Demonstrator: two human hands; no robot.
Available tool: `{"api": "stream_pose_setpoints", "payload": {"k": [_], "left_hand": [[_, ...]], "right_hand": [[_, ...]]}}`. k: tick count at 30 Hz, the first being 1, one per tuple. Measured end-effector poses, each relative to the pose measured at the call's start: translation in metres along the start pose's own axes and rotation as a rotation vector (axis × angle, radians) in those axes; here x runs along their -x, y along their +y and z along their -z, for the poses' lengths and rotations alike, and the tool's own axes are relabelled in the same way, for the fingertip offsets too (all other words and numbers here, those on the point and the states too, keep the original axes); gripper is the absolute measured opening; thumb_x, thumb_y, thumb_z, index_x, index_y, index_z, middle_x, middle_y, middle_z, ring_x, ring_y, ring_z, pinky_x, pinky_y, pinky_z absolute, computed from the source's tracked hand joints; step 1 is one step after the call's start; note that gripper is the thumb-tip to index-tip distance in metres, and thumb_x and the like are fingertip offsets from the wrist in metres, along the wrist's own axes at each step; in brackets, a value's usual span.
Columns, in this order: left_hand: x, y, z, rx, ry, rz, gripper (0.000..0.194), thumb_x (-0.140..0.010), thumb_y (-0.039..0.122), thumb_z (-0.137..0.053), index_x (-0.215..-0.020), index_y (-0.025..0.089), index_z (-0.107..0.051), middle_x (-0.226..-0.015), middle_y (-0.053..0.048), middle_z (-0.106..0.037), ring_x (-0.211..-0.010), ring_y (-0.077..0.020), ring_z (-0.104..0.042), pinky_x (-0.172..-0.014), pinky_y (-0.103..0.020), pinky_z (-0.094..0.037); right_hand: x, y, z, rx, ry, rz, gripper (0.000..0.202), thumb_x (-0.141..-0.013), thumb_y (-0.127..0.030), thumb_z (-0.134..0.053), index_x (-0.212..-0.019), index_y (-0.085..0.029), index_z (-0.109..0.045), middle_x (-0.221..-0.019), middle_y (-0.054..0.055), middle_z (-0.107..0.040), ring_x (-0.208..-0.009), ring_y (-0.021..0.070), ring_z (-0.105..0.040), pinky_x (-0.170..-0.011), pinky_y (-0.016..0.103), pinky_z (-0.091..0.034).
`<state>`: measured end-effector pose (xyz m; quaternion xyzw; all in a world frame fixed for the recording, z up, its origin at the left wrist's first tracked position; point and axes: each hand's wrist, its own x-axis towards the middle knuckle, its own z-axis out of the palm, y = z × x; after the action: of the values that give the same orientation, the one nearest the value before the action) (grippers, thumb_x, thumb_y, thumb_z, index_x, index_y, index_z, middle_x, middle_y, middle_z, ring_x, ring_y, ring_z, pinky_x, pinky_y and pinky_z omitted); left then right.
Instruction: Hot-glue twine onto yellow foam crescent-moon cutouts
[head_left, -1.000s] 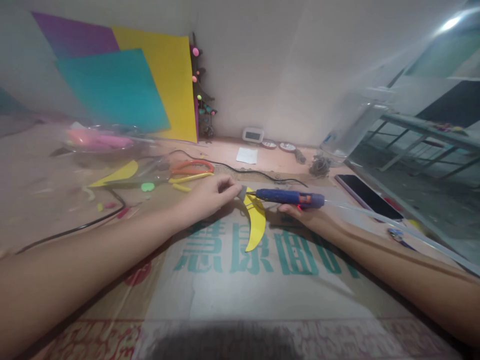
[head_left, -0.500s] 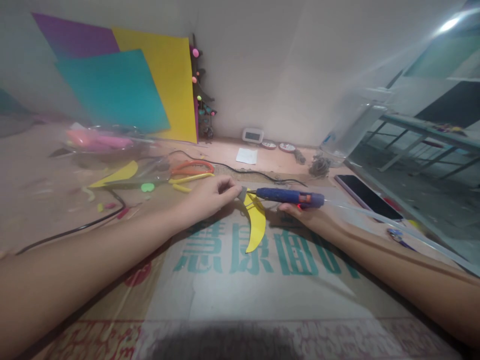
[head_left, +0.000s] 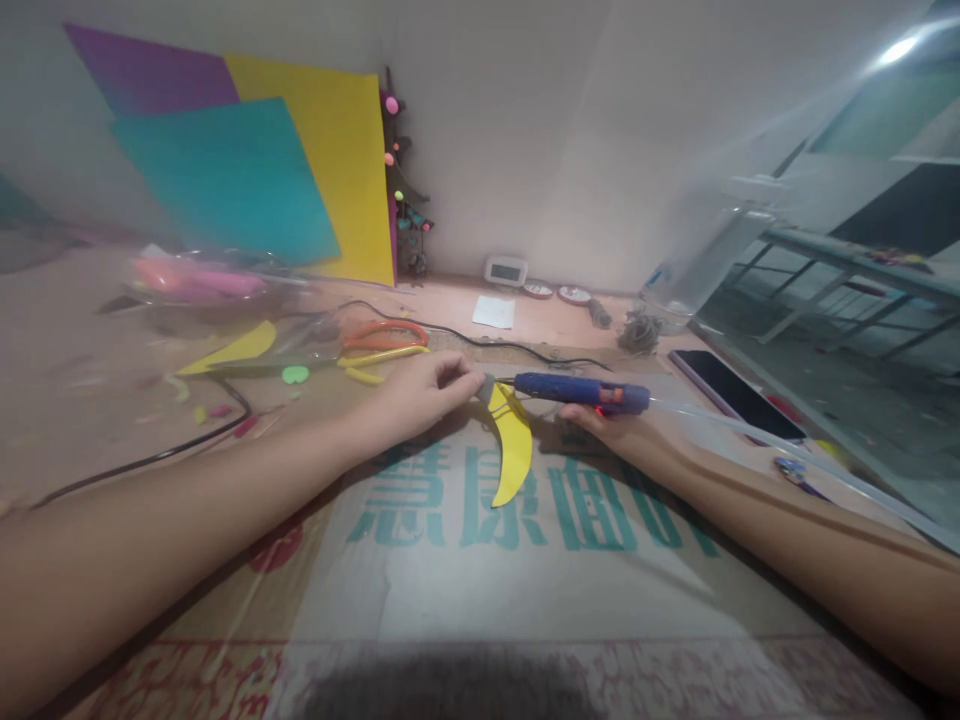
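Observation:
In the head view, my right hand is wrapped round a blue hot glue gun with a red light and a long clear glue stick running out of its back. The gun's nozzle points left and meets the top of a yellow crescent-shaped cutout. My left hand pinches a small grey piece at the crescent's upper end. The crescent's lower tip hangs over the printed sheet. Most of my right hand's fingers are hidden under the gun.
Scissors with orange and yellow handles lie behind my left hand. A black cord crosses the table. At the right edge lies a phone; a clear container stands behind it. Coloured sheets lean on the wall.
Almost nothing differs. The glue gun's nozzle and both hands stay at the top of the yellow crescent.

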<state>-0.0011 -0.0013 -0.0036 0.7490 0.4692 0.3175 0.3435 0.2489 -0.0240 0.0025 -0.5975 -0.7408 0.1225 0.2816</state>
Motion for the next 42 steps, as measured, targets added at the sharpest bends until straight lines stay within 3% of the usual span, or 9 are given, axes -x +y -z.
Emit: {"api": "stream_pose_setpoints", "payload": {"k": [14,18,23,31,37,42], "left_hand": [[0.0,0.001,0.002,0.028,-0.028,-0.025,0.034,-0.086,0.049,-0.048,-0.081,0.018,-0.061,-0.053,0.003,-0.052,-0.047,-0.0109,-0.044,-0.043,-0.021,-0.029],[0.0,0.0,0.0,0.042,-0.019,-0.028,0.034,-0.086,0.05,-0.048,-0.082,0.019,-0.06,-0.055,0.003,-0.053,-0.048,-0.0116,-0.045,-0.045,-0.021,-0.03],[-0.001,0.0,0.0,0.031,-0.004,-0.019,0.034,-0.086,0.05,-0.048,-0.079,0.019,-0.058,-0.054,0.004,-0.051,-0.048,-0.0113,-0.044,-0.045,-0.021,-0.029],[-0.002,0.001,0.0,0.027,-0.027,-0.042,0.036,-0.087,0.05,-0.045,-0.078,0.017,-0.059,-0.057,0.002,-0.051,-0.051,-0.0118,-0.044,-0.044,-0.022,-0.028],[-0.003,0.002,0.0,-0.011,-0.015,-0.041,0.036,-0.086,0.05,-0.047,-0.076,0.017,-0.06,-0.062,0.001,-0.054,-0.056,-0.0136,-0.047,-0.049,-0.023,-0.031],[-0.004,0.001,0.0,-0.011,-0.027,-0.069,0.035,-0.087,0.048,-0.045,-0.076,0.017,-0.058,-0.062,0.001,-0.054,-0.056,-0.0139,-0.047,-0.049,-0.023,-0.031]], "right_hand": [[0.001,-0.009,0.006,-0.084,0.055,-0.036,0.028,-0.071,-0.051,-0.062,-0.069,-0.024,-0.057,-0.068,0.004,-0.064,-0.065,0.0215,-0.06,-0.06,0.034,-0.051],[-0.003,0.003,0.006,0.007,0.04,-0.122,0.037,-0.079,-0.056,-0.052,-0.06,-0.024,-0.056,-0.064,0.005,-0.063,-0.067,0.0228,-0.061,-0.064,0.034,-0.05],[-0.008,0.009,0.013,-0.062,-0.026,-0.035,0.048,-0.089,-0.055,-0.035,-0.061,-0.023,-0.059,-0.065,0.002,-0.063,-0.068,0.019,-0.061,-0.065,0.029,-0.049],[-0.016,0.004,0.035,-0.197,0.146,-0.032,0.057,-0.09,-0.062,-0.03,-0.075,-0.023,-0.067,-0.073,0.005,-0.068,-0.067,0.0209,-0.063,-0.052,0.029,-0.047],[-0.044,-0.004,0.043,-0.296,0.086,-0.058,0.051,-0.086,-0.062,-0.044,-0.094,-0.019,-0.07,-0.093,0.008,-0.072,-0.079,0.0206,-0.068,-0.048,0.023,-0.046],[-0.092,-0.009,0.036,-0.07,0.064,-0.09,0.048,-0.082,-0.06,-0.053,-0.093,-0.017,-0.071,-0.089,0.009,-0.073,-0.079,0.0204,-0.067,-0.058,0.024,-0.047]]}}
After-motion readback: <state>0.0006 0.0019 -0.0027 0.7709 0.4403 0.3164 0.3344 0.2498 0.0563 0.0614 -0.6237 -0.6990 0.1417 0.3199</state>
